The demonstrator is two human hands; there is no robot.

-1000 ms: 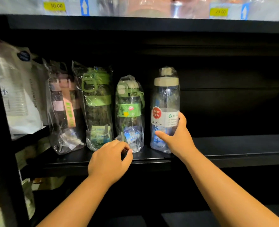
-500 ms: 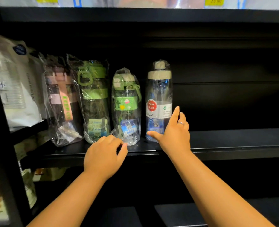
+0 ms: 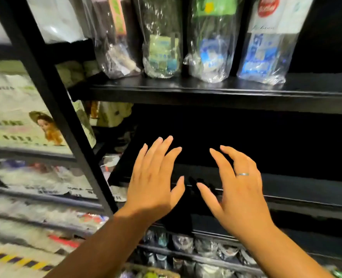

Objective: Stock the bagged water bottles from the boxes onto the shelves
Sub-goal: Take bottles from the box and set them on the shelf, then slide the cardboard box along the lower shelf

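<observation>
Several bagged water bottles stand in a row on the black shelf (image 3: pixel 206 93) at the top of the view; only their lower halves show. The rightmost is a clear bottle with a red round label (image 3: pixel 266 47); left of it stand a green-labelled bottle (image 3: pixel 210 49), a dark green one (image 3: pixel 162 45) and one with a pink strap (image 3: pixel 116 41). My left hand (image 3: pixel 152 183) and my right hand (image 3: pixel 238 189) hover side by side well below that shelf, in front of a lower dark shelf (image 3: pixel 306 189). Both have spread fingers and hold nothing. No box is in view.
A slanted black upright (image 3: pixel 51 97) separates this bay from the left one, where white packaged goods (image 3: pixel 15 117) fill several shelves. Bagged items (image 3: pixel 196 247) line a shelf below my hands. The lower dark shelf runs right with nothing seen on it.
Both hands have come off the bottles and dropped below the bottle shelf, fingers now spread. The view has tilted down, so the bottles' tops are out of frame.
</observation>
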